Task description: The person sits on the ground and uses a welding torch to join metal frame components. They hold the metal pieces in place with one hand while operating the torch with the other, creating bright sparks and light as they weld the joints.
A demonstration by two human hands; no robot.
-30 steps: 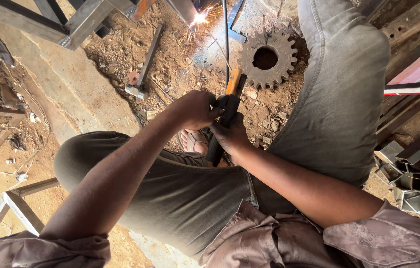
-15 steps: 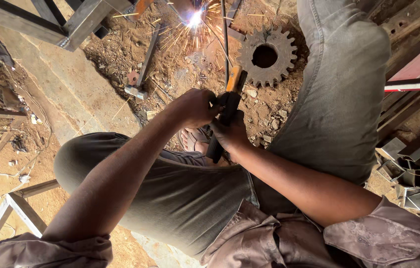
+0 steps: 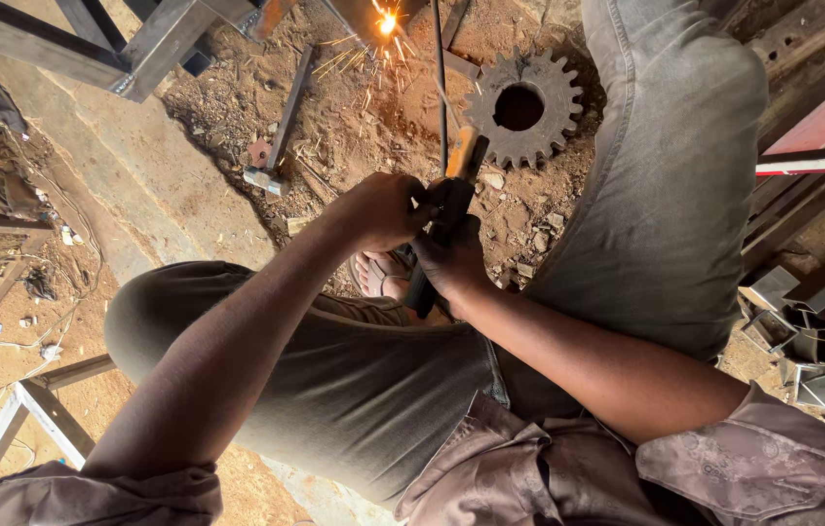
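Both hands grip a black and orange welding electrode holder (image 3: 451, 200) between my knees. My left hand (image 3: 385, 209) wraps its upper part; my right hand (image 3: 453, 265) holds the black handle below. A thin welding rod (image 3: 440, 78) runs from the holder up to a metal piece (image 3: 373, 15) at the top, where a bright arc throws sparks. A large rusty gear (image 3: 524, 109) lies on the dirt just right of the rod.
Grey steel frame bars (image 3: 130, 49) cross the top left. A hammer (image 3: 281, 127) lies on the sandy ground. Cut metal offcuts (image 3: 812, 341) pile at the right beside red and dark steel sections (image 3: 822, 146). Wires and a white frame (image 3: 13, 419) sit at left.
The view has shifted slightly. The arc stays lit, with the spark point now a little lower and further right; both hands keep the same grip on the holder.
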